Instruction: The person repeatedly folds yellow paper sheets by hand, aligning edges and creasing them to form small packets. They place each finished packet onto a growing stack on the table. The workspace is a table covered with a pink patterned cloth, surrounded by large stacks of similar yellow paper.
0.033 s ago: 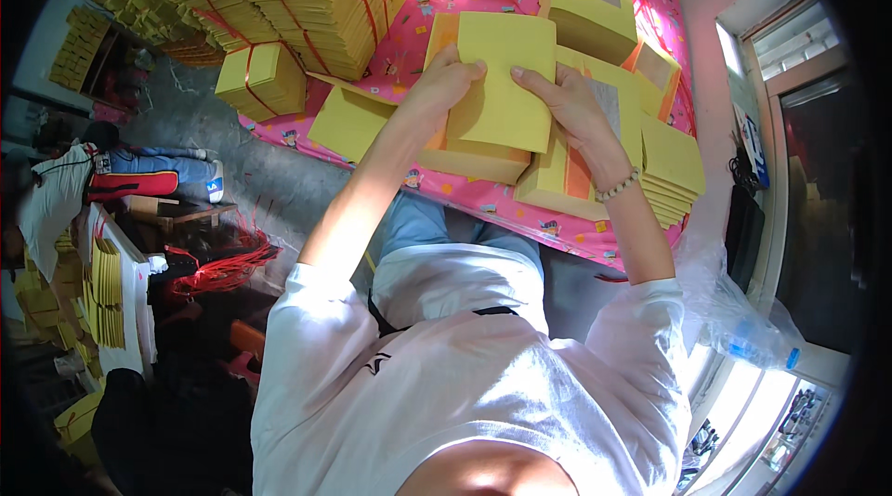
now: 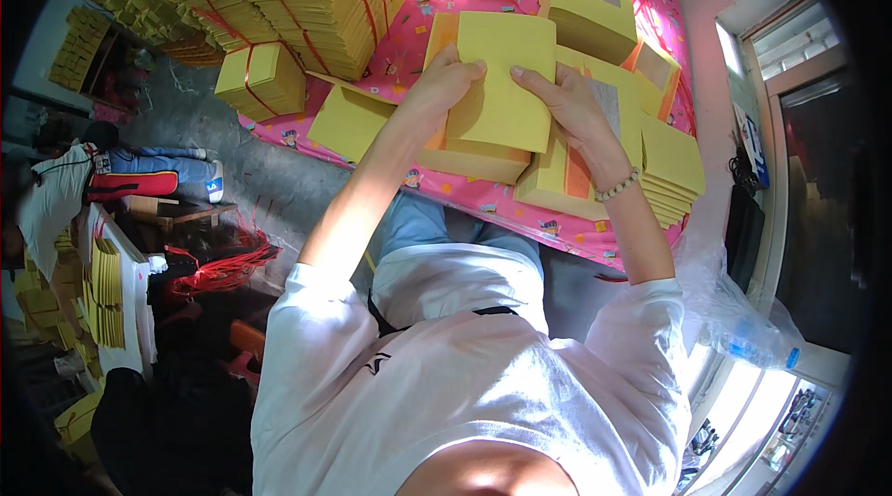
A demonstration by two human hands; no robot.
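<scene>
Two-handed handling of a rectangular yellow paper piece (image 2: 506, 120); clock positions are read from its centre, twelve o'clock at the top of the view. The piece lies directly above a thick yellow paper stack with an orange band (image 2: 478, 164), on a surface covered in pink patterned cloth (image 2: 409, 32). The left grip (image 2: 444, 89), at nine o'clock, and the right grip (image 2: 573, 106), at three to four, are each closed on a side edge, thumbs on the upper face; most fingers are hidden. Whether the piece is one sheet or several layers cannot be told.

Good practice, as judged here: press evenly with both thumbs, so that the gentle bow of the paper does not become a crease, and square the lower edge to the stack before letting go. The right wrist passes close over a yellow stack with a grey panel (image 2: 624, 138) at four o'clock; lifting it slightly would avoid dragging that stack. The stepped pile of yellow paper (image 2: 674, 166), farther out at four o'clock, could slide if brushed, as could the loose yellow folded piece (image 2: 348, 124) at eight to nine.
</scene>
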